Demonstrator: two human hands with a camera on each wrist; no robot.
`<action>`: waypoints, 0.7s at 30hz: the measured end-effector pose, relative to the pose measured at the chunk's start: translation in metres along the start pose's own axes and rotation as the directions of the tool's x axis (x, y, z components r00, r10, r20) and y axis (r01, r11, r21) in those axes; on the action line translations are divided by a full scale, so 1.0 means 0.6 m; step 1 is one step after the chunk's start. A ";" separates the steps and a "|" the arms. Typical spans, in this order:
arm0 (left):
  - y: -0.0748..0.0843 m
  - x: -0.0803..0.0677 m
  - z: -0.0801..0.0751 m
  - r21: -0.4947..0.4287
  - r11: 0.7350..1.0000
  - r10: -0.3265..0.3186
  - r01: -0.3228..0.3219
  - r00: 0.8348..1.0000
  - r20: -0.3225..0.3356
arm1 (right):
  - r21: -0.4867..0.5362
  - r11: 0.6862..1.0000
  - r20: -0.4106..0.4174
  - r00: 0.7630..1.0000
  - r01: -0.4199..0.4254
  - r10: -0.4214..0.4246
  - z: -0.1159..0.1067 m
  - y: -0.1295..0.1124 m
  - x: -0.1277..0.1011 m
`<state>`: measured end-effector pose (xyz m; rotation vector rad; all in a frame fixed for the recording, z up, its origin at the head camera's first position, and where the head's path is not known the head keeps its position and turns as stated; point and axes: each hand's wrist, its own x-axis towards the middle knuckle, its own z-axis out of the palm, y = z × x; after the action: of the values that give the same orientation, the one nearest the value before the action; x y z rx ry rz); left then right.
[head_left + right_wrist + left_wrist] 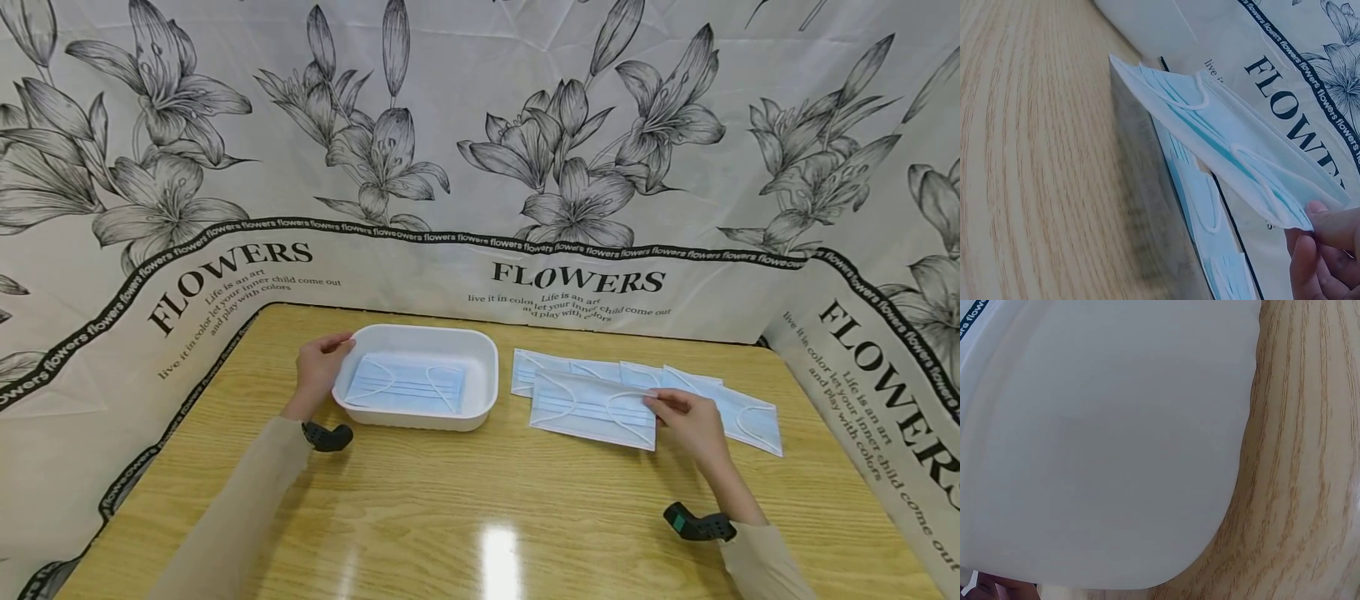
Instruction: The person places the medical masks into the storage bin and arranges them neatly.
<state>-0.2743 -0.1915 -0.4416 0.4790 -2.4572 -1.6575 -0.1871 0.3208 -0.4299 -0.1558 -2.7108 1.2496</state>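
My right hand (686, 421) pinches a light blue face mask (592, 408) by its right edge. In the right wrist view that mask (1210, 131) is tilted and raised above the table, thumb and finger at its corner. More blue masks (750, 417) lie overlapping on the table behind and beside it. At the left, my left hand (318, 371) holds the rim of a white plastic tub (420, 421). Inside the tub lies a blue mask (405, 383) with its white ear loops facing up. The tub's outer wall (1116, 456) fills most of the left wrist view.
All this stands on a wood-grain table (442, 500). A white cloth (405, 275) printed with flowers and lettering hangs behind the table and along its sides. Each wrist wears a black band (326, 436).
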 end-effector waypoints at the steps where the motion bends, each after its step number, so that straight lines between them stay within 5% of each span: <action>1: 0.000 0.000 0.000 0.000 1.000 -0.001 0.001 1.000 0.001 | 0.004 1.000 -0.005 1.000 0.001 -0.001 -0.001 0.000 0.000; 11: 0.000 0.001 0.001 -0.005 1.000 -0.016 0.016 1.000 -0.004 | 0.108 0.994 -0.032 0.999 -0.002 0.005 0.002 0.061 0.032; 21: -0.001 0.000 0.002 -0.006 1.000 -0.014 0.014 1.000 -0.001 | 0.188 0.982 -0.005 1.000 -0.002 0.003 -0.016 0.034 0.024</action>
<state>-0.2747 -0.1908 -0.4424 0.4968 -2.4529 -1.6689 -0.1986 0.3434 -0.4378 -0.1401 -2.5701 1.4938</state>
